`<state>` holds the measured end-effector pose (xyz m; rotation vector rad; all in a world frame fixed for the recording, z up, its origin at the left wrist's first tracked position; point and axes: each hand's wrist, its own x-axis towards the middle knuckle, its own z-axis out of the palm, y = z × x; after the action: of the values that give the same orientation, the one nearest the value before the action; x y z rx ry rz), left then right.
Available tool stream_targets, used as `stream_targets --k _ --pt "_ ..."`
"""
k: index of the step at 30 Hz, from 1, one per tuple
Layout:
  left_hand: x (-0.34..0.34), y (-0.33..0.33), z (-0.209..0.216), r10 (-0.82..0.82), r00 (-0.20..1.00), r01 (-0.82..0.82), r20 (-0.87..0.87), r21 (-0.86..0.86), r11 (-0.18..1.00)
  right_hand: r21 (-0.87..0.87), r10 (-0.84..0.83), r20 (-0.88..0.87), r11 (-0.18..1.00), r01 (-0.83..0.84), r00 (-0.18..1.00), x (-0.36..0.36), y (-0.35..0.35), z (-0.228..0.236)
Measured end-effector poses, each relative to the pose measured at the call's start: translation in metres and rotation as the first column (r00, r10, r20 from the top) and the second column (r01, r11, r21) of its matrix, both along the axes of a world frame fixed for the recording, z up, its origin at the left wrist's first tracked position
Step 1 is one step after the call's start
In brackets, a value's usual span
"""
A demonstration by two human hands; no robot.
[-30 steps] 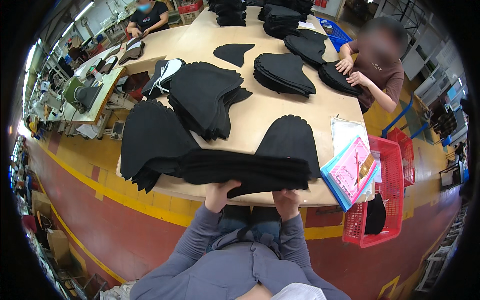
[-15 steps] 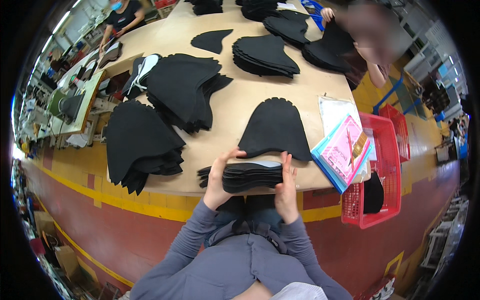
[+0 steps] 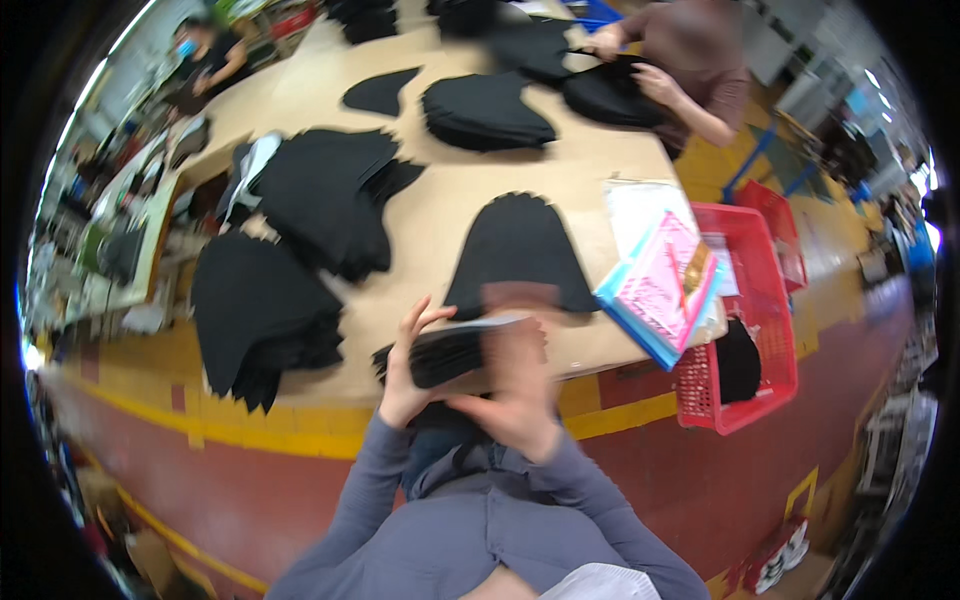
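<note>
A stack of black cut pieces (image 3: 445, 362), with a pale grey layer on top, is raised on its edge by the table's near side. My left hand (image 3: 403, 375) grips its left part, fingers curving over the far side. At the stack's right end is my right hand (image 3: 522, 385), thumb apart and fingers smeared by motion; whether it grips the stack cannot be made out. Just beyond lies a black bell-shaped piece (image 3: 520, 245) with a notched top edge, flat on the table (image 3: 430, 230).
Black piles (image 3: 262, 310) lie on my left, with another pile (image 3: 485, 112) farther off. To the right are a pink notebook (image 3: 660, 285) on blue folders and a red basket (image 3: 785, 330) beside the table. Across the table, a co-worker's hands (image 3: 655, 85) handle black pieces.
My right hand has swung left and nearer to me at the stack's end, now blurred. The stack has tilted slightly. The whole view has shifted a little.
</note>
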<state>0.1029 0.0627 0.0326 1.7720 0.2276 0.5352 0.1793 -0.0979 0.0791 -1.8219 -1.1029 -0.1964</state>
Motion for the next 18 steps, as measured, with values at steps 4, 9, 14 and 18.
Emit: stream_targets --k 4,9,14,18 --pt "0.0 0.009 -0.006 -0.008 1.0 0.013 -0.029 0.181 0.983 0.468 0.095 -0.366 0.878 0.095 0.926 0.01 -0.008 0.041" --pt "0.0 0.003 -0.023 0.045 0.997 -0.029 0.065 -0.239 0.971 -0.174 0.074 -0.088 0.981 -0.088 0.993 0.009 0.01 -0.026" --pt "0.001 0.002 -0.005 -0.09 0.993 0.095 0.077 -0.055 0.994 0.649 -0.127 -0.277 0.707 0.283 0.953 0.003 -0.01 -0.048" --pt "0.001 0.004 -0.017 -0.023 1.0 0.024 0.014 -0.076 0.997 -0.247 -0.008 -0.027 0.969 0.002 1.0 0.015 -0.018 -0.06"
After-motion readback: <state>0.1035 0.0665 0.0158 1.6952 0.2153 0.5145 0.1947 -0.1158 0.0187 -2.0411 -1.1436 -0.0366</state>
